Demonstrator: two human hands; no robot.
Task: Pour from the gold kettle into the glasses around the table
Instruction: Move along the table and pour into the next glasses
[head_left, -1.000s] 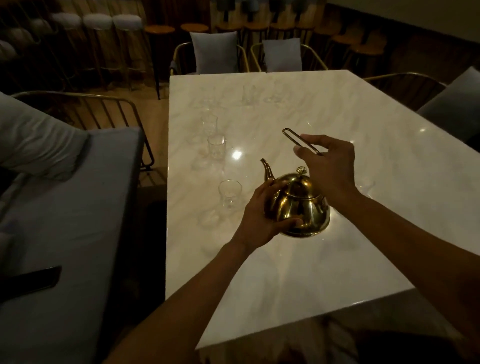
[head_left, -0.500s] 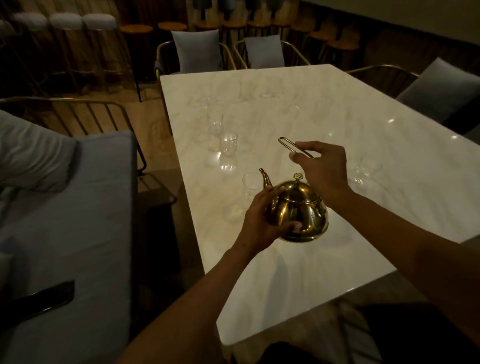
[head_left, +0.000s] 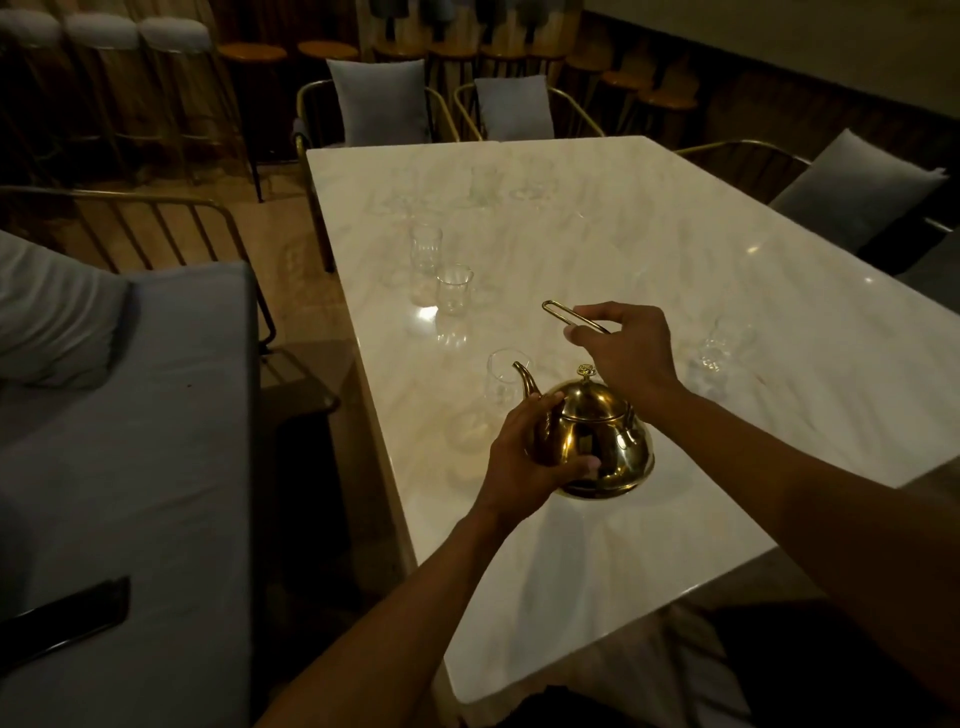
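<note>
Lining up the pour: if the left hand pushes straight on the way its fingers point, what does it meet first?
Probably the nearest glass. The left hand cups the kettle below the spout, which already points at that glass; depth is unclear.

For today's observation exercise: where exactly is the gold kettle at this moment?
The gold kettle is over the white marble table's near left part, between the left hand and right hand, its spout beside the nearest glass.

Single head-worn wide-angle view, looking forward and down from the near corner of the marble table (head_left: 675, 270); forearms close at the bottom of the frame, chairs (head_left: 374, 104) far at the top, tabletop running diagonally toward upper left
</note>
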